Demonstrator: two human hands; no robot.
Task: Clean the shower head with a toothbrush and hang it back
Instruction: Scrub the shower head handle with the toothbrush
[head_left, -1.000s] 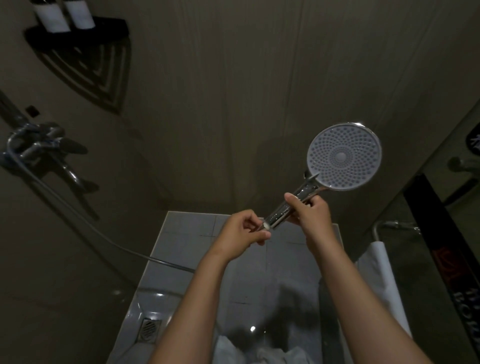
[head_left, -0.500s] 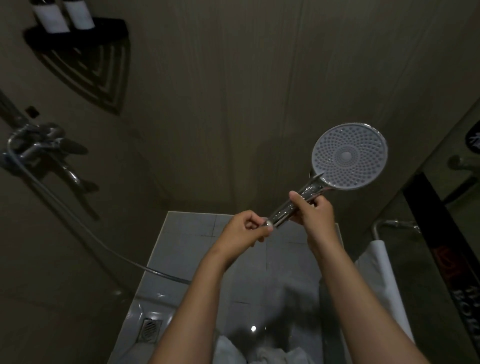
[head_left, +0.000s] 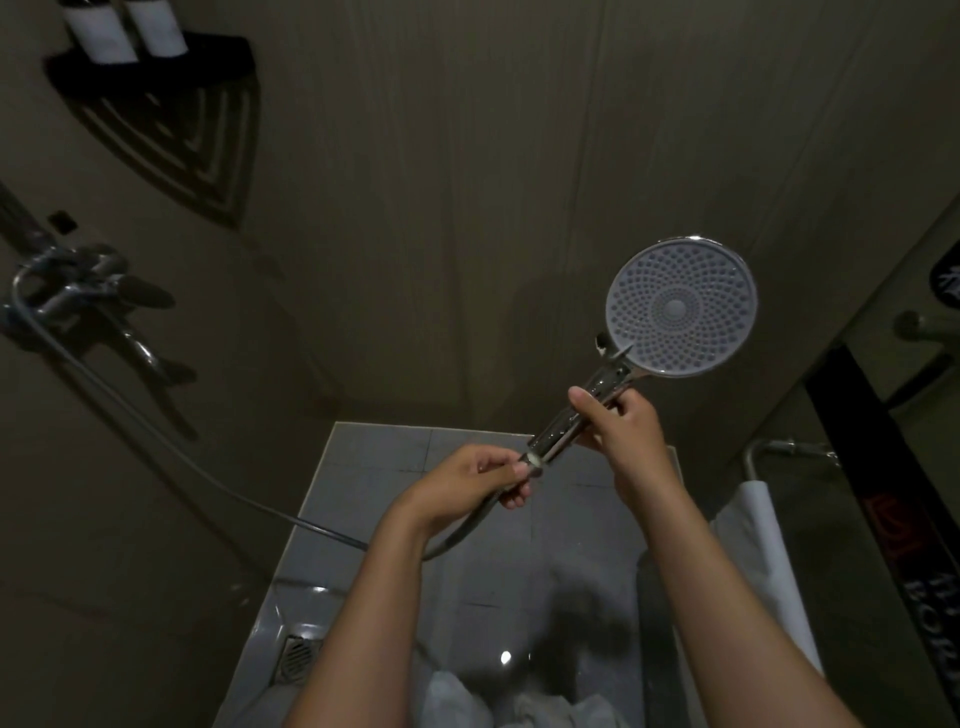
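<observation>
A round chrome shower head (head_left: 680, 306) faces me with its grey nozzle plate, held up at the right of centre. My right hand (head_left: 621, 423) grips its shiny handle just below the head. My left hand (head_left: 478, 480) grips the hose (head_left: 156, 415) right at the handle's lower end, where the hose joins it. From there the hose loops down and left to the wall tap. No toothbrush is in view.
The mixer tap (head_left: 88, 296) is on the left wall. A black corner shelf (head_left: 156, 57) with two bottles hangs at the top left. A floor drain (head_left: 298, 657) sits low left on the grey tiles. A white towel (head_left: 763, 551) hangs at the right.
The shower head has shifted slightly left and down. My left hand has slid lower, and more of the hose shows under it.
</observation>
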